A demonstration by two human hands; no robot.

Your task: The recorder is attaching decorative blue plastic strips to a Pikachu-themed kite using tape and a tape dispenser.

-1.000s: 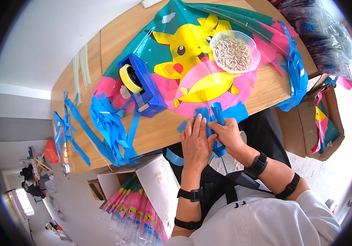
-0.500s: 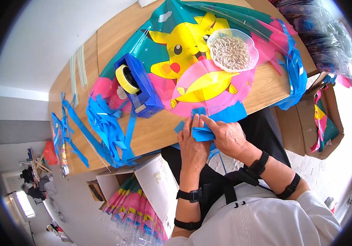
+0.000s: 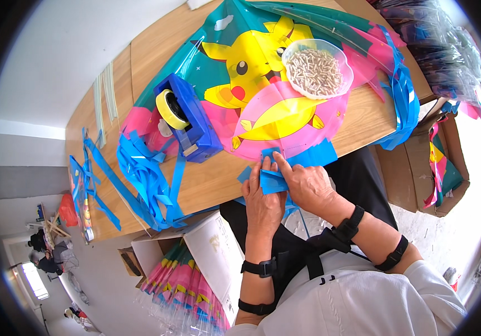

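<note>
At the table's near edge, my left hand [image 3: 264, 206] is closed on a folded blue plastic strip [image 3: 273, 182], which sticks out between its fingers and thumb. My right hand [image 3: 310, 187] meets it from the right, index finger pressing on the strip where it lies over the bottom edge of a kite sheet [image 3: 246, 73]; its other fingers are curled, their tips partly hidden. The sheet is green and pink with a yellow cartoon animal. A blue tape dispenser [image 3: 195, 120] with a yellowish roll stands on its left part. A clear bowl [image 3: 346, 84] of small whitish tubes rests on its right.
Blue streamers [image 3: 142, 173] lie left and more hang at the right corner [image 3: 405, 106]. Thin white sticks [image 3: 106, 101] are at the far left of the wooden table [image 3: 218, 179]. Boxes with kites stand below left [image 3: 209, 246] and right [image 3: 414, 173]. Plastic-wrapped bundles [image 3: 436, 50] are piled at right.
My right index finger has shifted slightly up and left, onto the blue strip at the sheet's edge. The folded part of the strip has tilted a little. My left hand stays nearly in place.
</note>
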